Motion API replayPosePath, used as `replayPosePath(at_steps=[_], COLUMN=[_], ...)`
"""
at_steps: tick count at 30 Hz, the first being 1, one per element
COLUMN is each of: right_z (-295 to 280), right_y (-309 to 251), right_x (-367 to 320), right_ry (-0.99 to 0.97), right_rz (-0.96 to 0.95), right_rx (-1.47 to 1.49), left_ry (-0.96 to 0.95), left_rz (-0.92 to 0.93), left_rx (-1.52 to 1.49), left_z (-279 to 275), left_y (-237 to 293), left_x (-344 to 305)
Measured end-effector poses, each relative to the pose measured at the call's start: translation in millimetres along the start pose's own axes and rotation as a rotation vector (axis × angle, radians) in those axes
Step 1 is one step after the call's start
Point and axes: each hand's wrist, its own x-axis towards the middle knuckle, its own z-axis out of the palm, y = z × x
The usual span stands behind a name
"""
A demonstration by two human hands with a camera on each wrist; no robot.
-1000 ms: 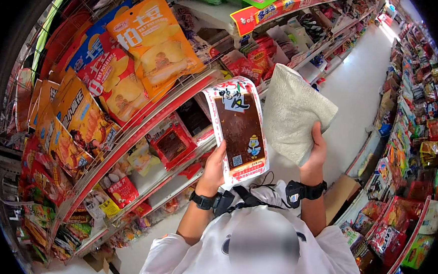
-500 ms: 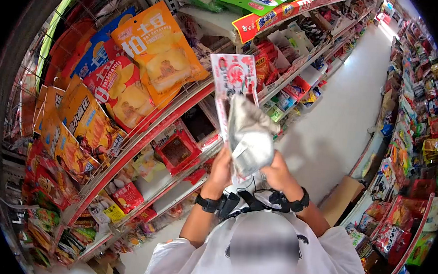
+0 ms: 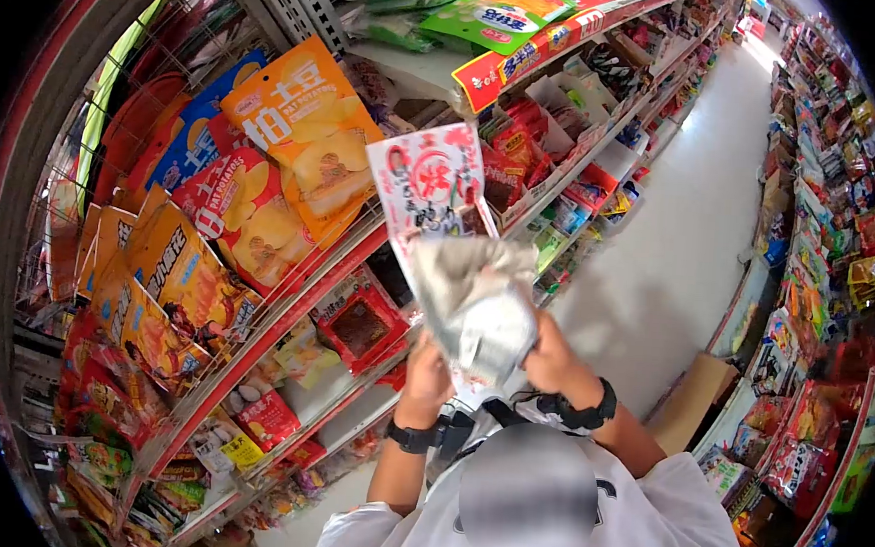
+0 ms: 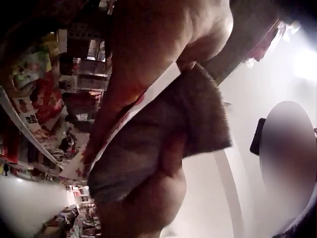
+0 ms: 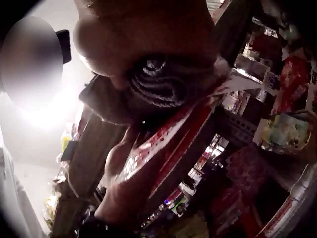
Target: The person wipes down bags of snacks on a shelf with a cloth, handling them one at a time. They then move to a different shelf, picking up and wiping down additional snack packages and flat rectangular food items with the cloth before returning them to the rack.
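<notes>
In the head view my left hand (image 3: 430,365) grips the bottom of a flat red-and-white snack packet (image 3: 428,178) and holds it upright in front of the shelves. My right hand (image 3: 553,356) clutches a grey cloth (image 3: 476,296) bunched against the packet's lower half, hiding that part. The left wrist view shows the grey cloth (image 4: 198,124) lying over the packet's edge (image 4: 126,121). In the right wrist view the cloth (image 5: 158,89) sits under my right hand, with the packet (image 5: 163,134) below it.
Tilted store shelves on the left carry orange crisp bags (image 3: 306,125) and red packs (image 3: 359,324). A pale aisle floor (image 3: 681,218) runs away ahead, with more stocked shelves (image 3: 823,197) on the right. A cardboard box (image 3: 696,390) stands by my right elbow.
My right hand has brought the cloth from out at the right onto the packet. The packet has turned from its brown windowed face to its red-and-white face and tilted left.
</notes>
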Motion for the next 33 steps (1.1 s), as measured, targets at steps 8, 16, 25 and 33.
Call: replayPosePath(at_steps=[8,16,25,33], right_z=[9,-5,12,-55], right_y=[-21,-1,-28,73], right_x=[28,-1,18,-46], right_ry=[0.003,-0.042,-0.225,0.155], right_rz=[-0.265,0.054,-0.32,0.186], right_rx=[-0.466,-0.013,-0.416,0.511], left_ry=[0.071,0.001,0.211,0.249], left_rz=[-0.014,0.148,0.251,0.568], left_rx=[0.095,0.014,0.046,0.248], left_z=[-22,0,14,37], left_y=[-22,21,20,59], left_x=[-10,-18,-19,-23])
